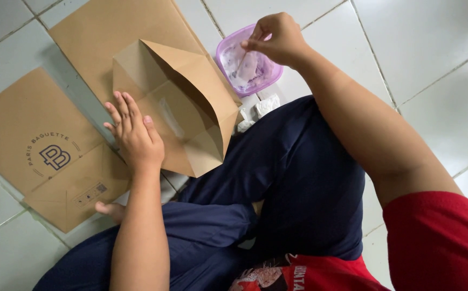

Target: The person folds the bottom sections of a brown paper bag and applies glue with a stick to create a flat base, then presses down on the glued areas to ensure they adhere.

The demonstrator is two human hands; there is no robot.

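The brown paper bag (177, 102) lies part-folded on the tiled floor (433, 64) in front of my crossed legs, its bottom flaps standing up in a creased peak over another flat sheet of the same brown paper (104, 32). My left hand (134, 134) rests flat on its near edge, fingers spread and straight, pressing the paper down rather than gripping anything. I judge the bag light and thin — stiff only along its folds, easy to crease in the wrong place or tear if pulled, and likely to slide on the smooth tile unless pinned like this. The best hold looks to be on the flat panel beside a crease, with the palm, not on the raised flaps.

My right hand (277, 37) is pinched nearly closed above a small purple tub (247, 64) just past the bag's far corner; thumb and fingertips seem to hold something slender dipping into the pale stuff inside, though I cannot tell what. More flat bags (34, 145) lie to my left, and a crumpled white scrap (258, 110) sits near my knee.
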